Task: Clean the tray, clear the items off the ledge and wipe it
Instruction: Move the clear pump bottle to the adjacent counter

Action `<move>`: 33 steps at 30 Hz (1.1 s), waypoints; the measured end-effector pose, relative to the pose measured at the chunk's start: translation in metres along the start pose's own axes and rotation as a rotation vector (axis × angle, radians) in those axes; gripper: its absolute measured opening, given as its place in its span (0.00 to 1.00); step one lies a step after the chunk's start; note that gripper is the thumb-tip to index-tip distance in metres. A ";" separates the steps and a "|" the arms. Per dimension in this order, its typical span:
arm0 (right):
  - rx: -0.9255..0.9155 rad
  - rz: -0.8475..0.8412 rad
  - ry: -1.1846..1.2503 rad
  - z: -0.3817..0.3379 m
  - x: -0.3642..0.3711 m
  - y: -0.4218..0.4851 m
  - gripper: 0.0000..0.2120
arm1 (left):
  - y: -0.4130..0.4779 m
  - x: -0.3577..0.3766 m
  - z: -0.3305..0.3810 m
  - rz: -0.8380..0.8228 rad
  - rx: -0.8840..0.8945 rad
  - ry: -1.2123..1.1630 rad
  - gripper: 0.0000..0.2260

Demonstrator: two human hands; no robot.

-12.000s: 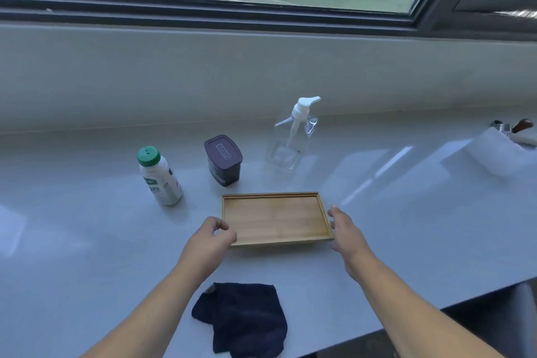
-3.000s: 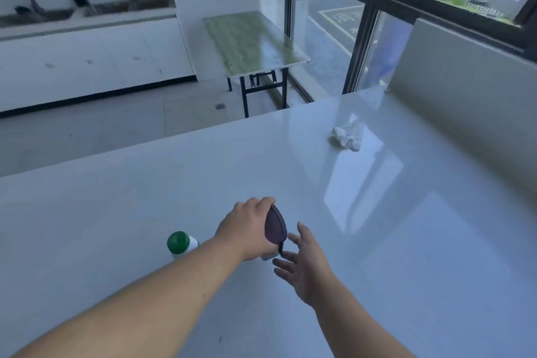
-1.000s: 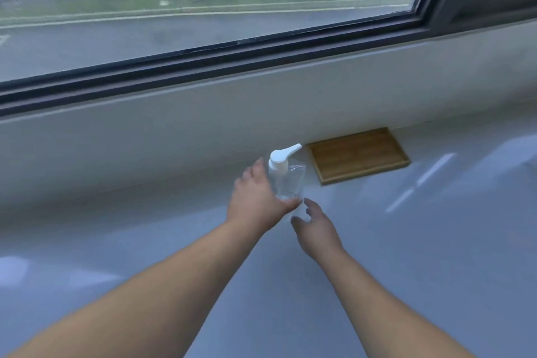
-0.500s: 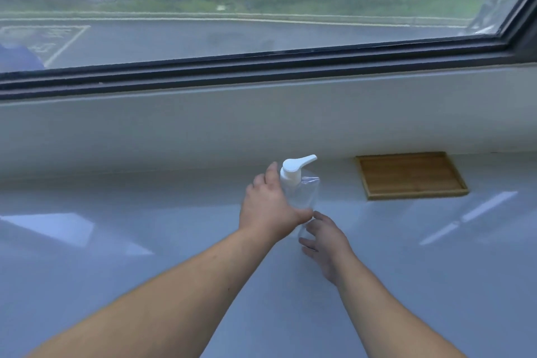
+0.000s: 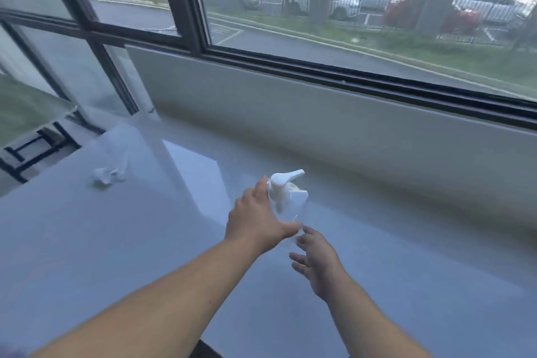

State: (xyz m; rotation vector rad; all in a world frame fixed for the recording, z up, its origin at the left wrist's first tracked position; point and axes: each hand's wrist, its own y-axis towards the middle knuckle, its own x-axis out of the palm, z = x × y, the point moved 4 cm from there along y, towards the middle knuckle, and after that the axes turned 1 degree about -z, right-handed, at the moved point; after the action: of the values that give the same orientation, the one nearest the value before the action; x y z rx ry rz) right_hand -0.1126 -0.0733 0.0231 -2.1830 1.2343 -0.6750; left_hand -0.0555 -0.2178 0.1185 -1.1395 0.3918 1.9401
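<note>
The left hand (image 5: 255, 222) reaches forward on a nearly straight, bare forearm, back of the hand up, its fingers and thumb wrapped around the body of a clear pump bottle (image 5: 286, 200). The bottle sits tilted in that grip, its white pump head above the knuckles with the spout pointing right. Whether its base touches the surface cannot be told. The right hand (image 5: 315, 260) comes in from lower right, just below and right of the bottle, fingers loosely spread and holding nothing; its fingertips lie close to the bottle's lower edge and to the left thumb, contact unclear. Beneath the bottle stretches the pale glossy ledge (image 5: 406, 285). Well left of the bottle, a crumpled white tissue (image 5: 108, 177) lies on the ledge. Beyond the bottle rises a low wall under a dark-framed window (image 5: 348, 73).
</note>
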 end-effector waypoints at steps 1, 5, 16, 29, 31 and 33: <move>0.007 -0.032 -0.026 0.009 0.033 -0.004 0.16 | -0.007 -0.020 -0.030 0.010 -0.026 0.003 0.50; 0.049 -0.146 -0.110 0.056 0.160 -0.017 0.15 | -0.039 -0.092 -0.147 0.052 -0.132 0.009 0.49; 0.174 -0.372 -0.295 0.158 0.400 -0.042 0.26 | -0.123 -0.208 -0.376 0.154 -0.418 -0.032 0.53; 0.229 -0.367 -0.361 0.206 0.452 -0.034 0.23 | -0.146 -0.202 -0.449 0.148 -0.473 -0.079 0.50; 0.238 -0.345 -0.355 0.209 0.451 -0.030 0.25 | -0.145 -0.197 -0.450 0.137 -0.463 -0.078 0.51; 0.244 -0.335 -0.351 0.211 0.449 -0.029 0.26 | -0.143 -0.193 -0.451 0.127 -0.451 -0.077 0.52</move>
State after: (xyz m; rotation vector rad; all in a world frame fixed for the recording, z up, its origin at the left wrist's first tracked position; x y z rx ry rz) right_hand 0.2468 -0.4109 -0.0402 -2.1981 0.5836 -0.5090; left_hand 0.3609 -0.5065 0.0554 -1.3400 -0.0222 2.2456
